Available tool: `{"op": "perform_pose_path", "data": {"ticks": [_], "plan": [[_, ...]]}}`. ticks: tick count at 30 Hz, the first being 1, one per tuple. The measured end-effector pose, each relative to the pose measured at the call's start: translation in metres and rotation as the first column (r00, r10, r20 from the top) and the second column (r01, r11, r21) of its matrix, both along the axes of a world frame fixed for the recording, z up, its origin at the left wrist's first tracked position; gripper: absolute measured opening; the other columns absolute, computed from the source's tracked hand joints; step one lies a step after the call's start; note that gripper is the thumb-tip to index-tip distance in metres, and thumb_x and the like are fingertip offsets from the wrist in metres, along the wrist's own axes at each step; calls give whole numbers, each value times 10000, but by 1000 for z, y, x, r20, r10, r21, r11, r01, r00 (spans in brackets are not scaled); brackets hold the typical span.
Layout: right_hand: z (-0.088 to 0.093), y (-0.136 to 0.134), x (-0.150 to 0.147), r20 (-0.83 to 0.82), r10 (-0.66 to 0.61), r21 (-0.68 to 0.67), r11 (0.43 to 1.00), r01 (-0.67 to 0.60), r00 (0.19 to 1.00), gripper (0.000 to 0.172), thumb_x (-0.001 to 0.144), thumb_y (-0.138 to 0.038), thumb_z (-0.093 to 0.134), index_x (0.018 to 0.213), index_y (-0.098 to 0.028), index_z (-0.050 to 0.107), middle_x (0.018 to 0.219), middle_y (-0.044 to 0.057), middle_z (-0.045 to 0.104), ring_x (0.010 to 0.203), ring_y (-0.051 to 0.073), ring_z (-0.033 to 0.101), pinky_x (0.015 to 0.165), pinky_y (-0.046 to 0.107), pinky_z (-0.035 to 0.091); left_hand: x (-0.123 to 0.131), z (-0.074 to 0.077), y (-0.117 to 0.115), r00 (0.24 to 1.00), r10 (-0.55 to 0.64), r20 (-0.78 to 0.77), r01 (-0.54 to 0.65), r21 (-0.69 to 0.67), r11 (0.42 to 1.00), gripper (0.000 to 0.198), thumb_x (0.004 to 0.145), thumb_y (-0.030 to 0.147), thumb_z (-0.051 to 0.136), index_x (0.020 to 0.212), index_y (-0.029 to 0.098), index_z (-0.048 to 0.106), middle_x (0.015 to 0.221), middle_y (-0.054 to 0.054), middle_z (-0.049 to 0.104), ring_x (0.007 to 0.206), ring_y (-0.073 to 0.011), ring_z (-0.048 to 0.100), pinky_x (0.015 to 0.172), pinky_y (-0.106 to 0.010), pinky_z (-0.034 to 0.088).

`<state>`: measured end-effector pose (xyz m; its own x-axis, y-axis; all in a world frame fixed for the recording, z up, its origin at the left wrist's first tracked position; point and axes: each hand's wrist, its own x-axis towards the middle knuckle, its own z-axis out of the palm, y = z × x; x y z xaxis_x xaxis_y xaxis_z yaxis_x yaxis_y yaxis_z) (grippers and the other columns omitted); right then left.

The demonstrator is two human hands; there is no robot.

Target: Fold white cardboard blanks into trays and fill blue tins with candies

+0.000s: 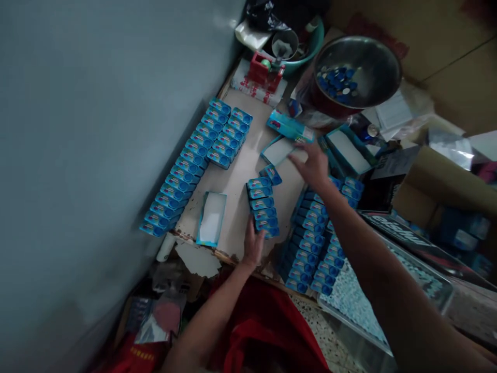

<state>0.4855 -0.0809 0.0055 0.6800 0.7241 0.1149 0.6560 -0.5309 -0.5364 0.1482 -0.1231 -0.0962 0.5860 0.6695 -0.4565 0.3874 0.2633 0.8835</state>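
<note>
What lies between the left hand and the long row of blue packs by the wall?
In the head view, an open blue box, white inside, lies between the left hand and the long row; tabletop shows on either side of it.

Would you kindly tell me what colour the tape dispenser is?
The tape dispenser is red; head view.

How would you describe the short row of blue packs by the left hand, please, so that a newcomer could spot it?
On the tabletop, look between the longer rows along the wall and those at the right. There the left hand touches the near end of a short row of blue packs. Unlike its neighbours, it is single file, with one skewed pack at its far end.
</note>
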Motion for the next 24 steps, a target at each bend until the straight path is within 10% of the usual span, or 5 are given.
{"op": "perform_pose_path", "data": {"ticks": [5,11,16,24], "plan": [[-21,66,46,-28,50,-85,995,-52,998,453,984,-490,633,1314,-191,717,1255,181,752,1153,327,703,1073,549,534,12,15,-15,993,-102,60,104,-30,994,843,958,554,683,1661,202,380,1738,-158,392,1616,-314,384,1332,-519,334],[-34,136,-74,25,283,-126,952,-278,959,866,975,-605,655,1616,-64,444,1663,244,453,1555,364,398,1270,560,352,-10,33,84,987,85,-136,-62,164,984,410,969,441,665,1302,210,721,1270,-141,782,1177,-287,747,1115,-502,567],[-49,171,-144,100,354,-265,910,-318,930,1096,950,-742,594,1703,-17,266,1766,314,172,1663,469,110,1304,720,96,-39,48,169,925,335,-179,-179,573,800,353,1019,408,595,1274,196,716,1235,-141,784,1144,-268,748,1062,-442,579],[-64,168,-162,94,347,-253,915,-315,933,920,967,-509,588,1711,-90,246,1746,276,227,1643,476,108,1264,805,77,-116,27,121,836,256,-485,119,616,779,427,986,313,628,1374,140,675,1345,-245,684,1323,-407,608,1184,-590,434]]}}
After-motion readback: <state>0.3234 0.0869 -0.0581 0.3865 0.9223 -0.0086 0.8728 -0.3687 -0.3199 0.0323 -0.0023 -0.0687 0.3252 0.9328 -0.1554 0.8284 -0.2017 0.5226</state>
